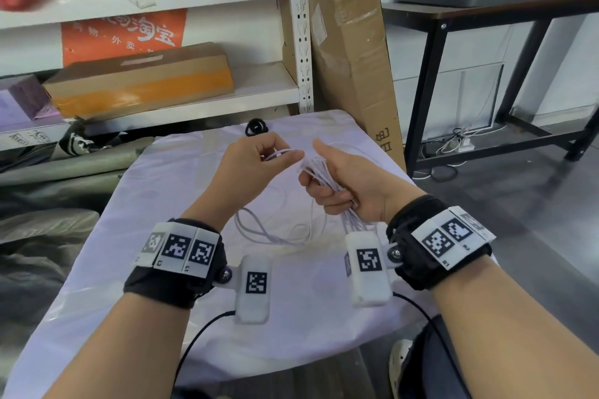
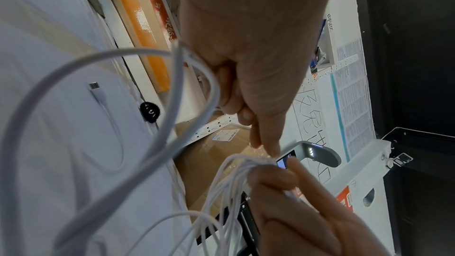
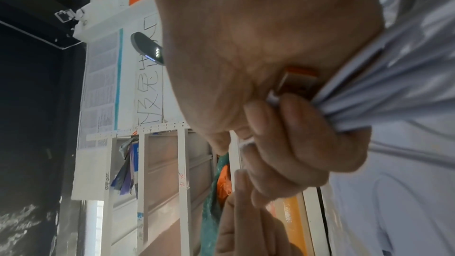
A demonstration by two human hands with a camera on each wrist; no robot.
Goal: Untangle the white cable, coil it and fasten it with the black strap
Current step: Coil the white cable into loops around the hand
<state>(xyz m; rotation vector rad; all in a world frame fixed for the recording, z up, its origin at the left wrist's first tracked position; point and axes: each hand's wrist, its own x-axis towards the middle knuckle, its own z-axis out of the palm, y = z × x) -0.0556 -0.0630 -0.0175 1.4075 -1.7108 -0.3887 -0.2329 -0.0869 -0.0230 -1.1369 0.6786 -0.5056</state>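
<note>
Scene: a person's two forearms reach out over a low table (image 1: 168, 191) draped in a pale lilac-white cloth, both hands raised above it
Right hand: the right hand (image 1: 348, 183) is closed in a fist round a gathered bundle of the white cable (image 1: 319, 173), thumb sticking up; loops fan out above and below the fist
Right hand close up: the right wrist view shows the curled fingers (image 3: 305, 135) clamped on many cable strands, with an orange-tipped plug (image 3: 299, 80) tucked against the palm
Left hand: the left hand (image 1: 256, 160) pinches a single run of the cable between thumb and fingers, just left of the bundle, other fingers curled in
Loose cable: below the hands, slack loops (image 1: 259, 230) hang down and rest on the cloth; the left wrist view shows a small metal-tipped connector (image 2: 94, 87) lying on the cloth
Black strap: the black strap (image 1: 256, 127) lies curled in a small ring at the far edge of the table, apart from both hands
Wrists: black bands carrying white blocks with square black-and-white markers (image 1: 181, 248) wrap both wrists
Surroundings: white metal shelving (image 1: 301, 42) with cardboard boxes stands far left; a tall cardboard carton (image 1: 353, 52) leans beside it; a black table frame (image 1: 431, 81) sits far right
</note>
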